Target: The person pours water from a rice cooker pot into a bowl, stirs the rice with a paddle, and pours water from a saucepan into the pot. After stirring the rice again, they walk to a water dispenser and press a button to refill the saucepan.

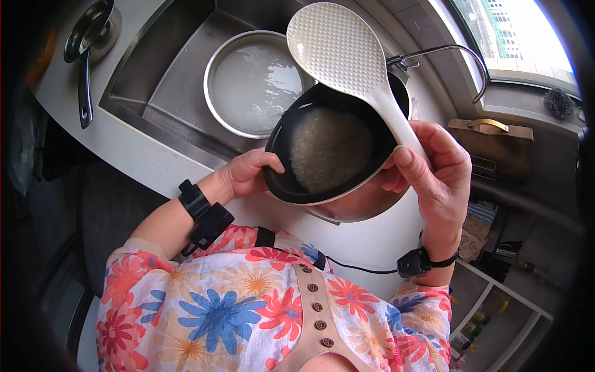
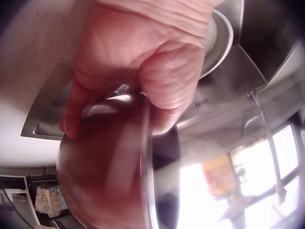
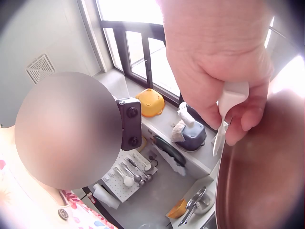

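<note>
A rice cooker pot (image 1: 365, 203), black inside and copper-brown outside, tilts toward the sink with wet rice and cloudy water (image 1: 328, 149) in it. My left hand (image 1: 248, 173) grips its near-left rim, thumb over the edge and fingers along the outside in the left wrist view. At the opposite side, my right hand (image 1: 437, 170) holds the handle of a white rice paddle (image 1: 338, 46) between thumb and fingers. The dimpled paddle head lies over the pot's far rim. In the right wrist view the fingers are right beside the pot wall (image 3: 267, 162).
A round metal basin (image 1: 209, 93) of cloudy water sits in the steel sink (image 1: 180, 80), partly behind the pot. Small pans (image 1: 87, 46) stand on the left counter. The faucet (image 1: 458, 48) arches at right by the window, above a brown box (image 1: 496, 146) with a handle.
</note>
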The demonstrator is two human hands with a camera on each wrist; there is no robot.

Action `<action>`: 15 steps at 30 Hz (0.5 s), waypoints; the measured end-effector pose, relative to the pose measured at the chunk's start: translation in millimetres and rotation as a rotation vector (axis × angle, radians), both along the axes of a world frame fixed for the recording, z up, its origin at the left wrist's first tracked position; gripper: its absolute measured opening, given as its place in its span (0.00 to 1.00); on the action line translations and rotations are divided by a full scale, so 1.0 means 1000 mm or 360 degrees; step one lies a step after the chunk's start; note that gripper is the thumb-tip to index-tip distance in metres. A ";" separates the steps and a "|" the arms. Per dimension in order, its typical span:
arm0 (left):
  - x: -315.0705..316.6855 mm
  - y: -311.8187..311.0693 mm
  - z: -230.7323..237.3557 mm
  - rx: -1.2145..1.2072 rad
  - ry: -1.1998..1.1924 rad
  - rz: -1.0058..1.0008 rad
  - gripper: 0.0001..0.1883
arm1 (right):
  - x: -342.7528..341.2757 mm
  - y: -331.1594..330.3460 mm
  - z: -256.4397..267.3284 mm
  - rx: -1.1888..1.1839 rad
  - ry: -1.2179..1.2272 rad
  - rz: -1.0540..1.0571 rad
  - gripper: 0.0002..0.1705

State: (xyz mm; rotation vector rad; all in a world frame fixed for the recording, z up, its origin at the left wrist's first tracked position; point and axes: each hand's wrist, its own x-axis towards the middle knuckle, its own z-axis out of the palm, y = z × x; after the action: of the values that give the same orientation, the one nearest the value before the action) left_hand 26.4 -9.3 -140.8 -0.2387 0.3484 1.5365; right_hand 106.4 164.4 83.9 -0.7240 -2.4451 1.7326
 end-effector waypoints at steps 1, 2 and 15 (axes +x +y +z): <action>0.000 0.000 0.000 -0.0006 0.0002 0.0001 0.26 | 0.000 0.001 0.000 0.0001 0.0008 0.0005 0.20; 0.000 0.000 -0.001 -0.0006 0.0002 0.0001 0.26 | 0.000 0.001 0.000 0.0001 0.0008 0.0005 0.20; 0.000 -0.001 -0.001 -0.0007 -0.0002 -0.0011 0.26 | 0.001 0.001 0.002 -0.0090 0.0059 -0.0002 0.14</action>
State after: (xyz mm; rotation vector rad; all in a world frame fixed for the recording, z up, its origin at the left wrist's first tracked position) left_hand 26.2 -9.8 -141.7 -0.2416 0.3514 1.5291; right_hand 107.1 165.6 85.5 -0.6918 -2.3802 1.8045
